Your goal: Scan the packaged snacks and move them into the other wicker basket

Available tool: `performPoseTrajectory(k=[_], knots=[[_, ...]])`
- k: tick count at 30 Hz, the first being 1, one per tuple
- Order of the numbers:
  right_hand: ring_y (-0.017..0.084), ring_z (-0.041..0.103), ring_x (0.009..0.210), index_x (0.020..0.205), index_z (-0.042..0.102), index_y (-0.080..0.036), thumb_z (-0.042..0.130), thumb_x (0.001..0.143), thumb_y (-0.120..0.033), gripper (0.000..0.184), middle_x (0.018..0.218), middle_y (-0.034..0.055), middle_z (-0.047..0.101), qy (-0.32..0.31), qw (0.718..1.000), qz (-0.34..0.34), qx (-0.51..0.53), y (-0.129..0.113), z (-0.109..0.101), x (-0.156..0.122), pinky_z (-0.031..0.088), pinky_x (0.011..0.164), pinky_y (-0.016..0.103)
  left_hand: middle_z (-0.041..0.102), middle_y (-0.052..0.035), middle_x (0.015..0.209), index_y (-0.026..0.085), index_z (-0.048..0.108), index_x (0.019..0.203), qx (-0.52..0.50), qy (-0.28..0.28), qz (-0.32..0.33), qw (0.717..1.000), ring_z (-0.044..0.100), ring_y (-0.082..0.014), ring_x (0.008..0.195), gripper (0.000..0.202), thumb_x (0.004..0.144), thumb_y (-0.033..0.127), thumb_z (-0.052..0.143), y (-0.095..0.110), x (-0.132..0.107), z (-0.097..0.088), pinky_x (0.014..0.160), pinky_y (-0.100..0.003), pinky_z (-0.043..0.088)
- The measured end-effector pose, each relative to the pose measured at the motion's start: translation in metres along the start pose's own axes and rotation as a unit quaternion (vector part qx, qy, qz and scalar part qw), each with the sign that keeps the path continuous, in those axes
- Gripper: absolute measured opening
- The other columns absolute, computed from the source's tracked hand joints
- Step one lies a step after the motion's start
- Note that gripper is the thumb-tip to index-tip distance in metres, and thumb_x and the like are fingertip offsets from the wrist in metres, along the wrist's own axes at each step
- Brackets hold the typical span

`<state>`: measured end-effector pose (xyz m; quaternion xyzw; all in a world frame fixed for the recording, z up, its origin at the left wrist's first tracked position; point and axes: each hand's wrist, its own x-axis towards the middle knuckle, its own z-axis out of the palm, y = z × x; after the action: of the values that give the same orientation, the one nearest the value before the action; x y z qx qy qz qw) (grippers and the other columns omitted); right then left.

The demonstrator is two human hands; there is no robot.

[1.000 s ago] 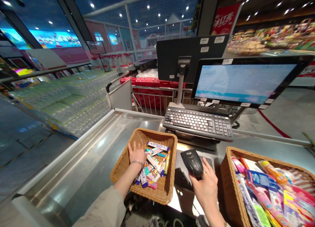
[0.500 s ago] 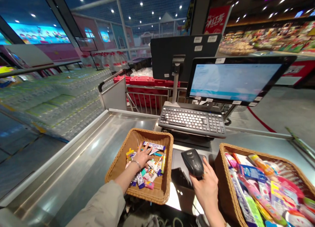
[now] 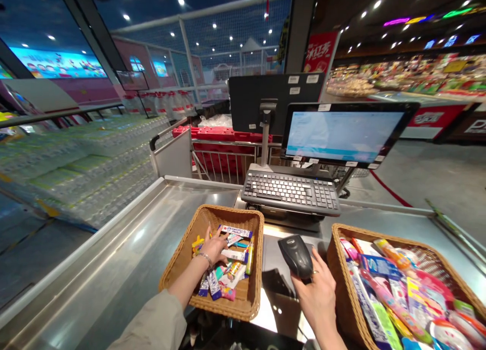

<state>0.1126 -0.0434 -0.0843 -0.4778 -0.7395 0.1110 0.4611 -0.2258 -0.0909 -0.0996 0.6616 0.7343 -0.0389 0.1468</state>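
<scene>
My left hand point(image 3: 214, 248) reaches into a brown wicker basket point(image 3: 172, 264) with its fingers spread over small wrapped items. A white and purple wrapped bar point(image 3: 236, 231) lies beyond the fingertips, and another white packet point(image 3: 234, 255) is beside the fingers. Any contact beneath the palm is hidden. My right hand point(image 3: 317, 292) grips a black barcode scanner point(image 3: 296, 256) over the counter, between two baskets. The scanner's handle is mostly hidden by the hand. Right of it stands a second wicker basket point(image 3: 343, 284), filled with colourful packaged goods point(image 3: 395, 289).
A keyboard point(image 3: 290, 192) sits behind the scanner, below a lit monitor point(image 3: 343, 134) and a second screen seen from behind point(image 3: 275, 104). The metal counter point(image 3: 129, 259) extends left. Stacked bottles point(image 3: 87, 162) and a metal cart point(image 3: 218, 160) stand beyond it.
The camera view has shifted slightly. My left hand stays in the basket, where a white packet now lies across the items beside its fingers. My right hand keeps holding the scanner.
</scene>
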Motion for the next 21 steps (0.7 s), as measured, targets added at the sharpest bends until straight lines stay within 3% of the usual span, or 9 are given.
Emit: performPoseTrajectory(k=[6,11,21], knots=[[0.032,0.052,0.124,0.103,0.067,-0.016,0.059,0.078,-0.038,0.034,0.118,0.0145,0.066,0.003,1.0,0.005,0.002,-0.002,-0.004,-0.002,0.042,0.1,0.051,0.049,-0.0017,0.146,0.028,0.069,0.083,-0.003,0.037,-0.019,0.999,0.015,-0.0343,0.147,0.036,0.064,0.056,0.078,-0.003,-0.008,-0.011,0.106,-0.067,-0.022],[0.032,0.048,0.128,0.107,0.066,-0.016,0.057,0.077,-0.037,0.037,0.122,0.0141,0.064,-0.009,1.0,0.016,-0.01,-0.004,-0.007,-0.003,0.04,0.102,0.051,0.049,-0.0018,0.146,0.028,0.07,0.085,-0.006,0.081,-0.024,0.996,0.016,-0.0328,0.147,0.027,0.075,0.054,0.07,-0.002,-0.017,-0.02,0.106,-0.068,-0.022],[0.032,0.047,0.129,0.11,0.063,-0.016,0.058,0.075,-0.032,0.039,0.119,0.0136,0.064,0.011,1.0,-0.015,-0.022,-0.012,-0.012,0.0,0.042,0.1,0.049,0.05,-0.0028,0.144,0.03,0.071,0.086,-0.007,0.255,-0.026,0.966,0.021,-0.0354,0.145,0.016,0.076,0.042,0.073,0.016,-0.033,-0.05,0.107,-0.071,-0.015]])
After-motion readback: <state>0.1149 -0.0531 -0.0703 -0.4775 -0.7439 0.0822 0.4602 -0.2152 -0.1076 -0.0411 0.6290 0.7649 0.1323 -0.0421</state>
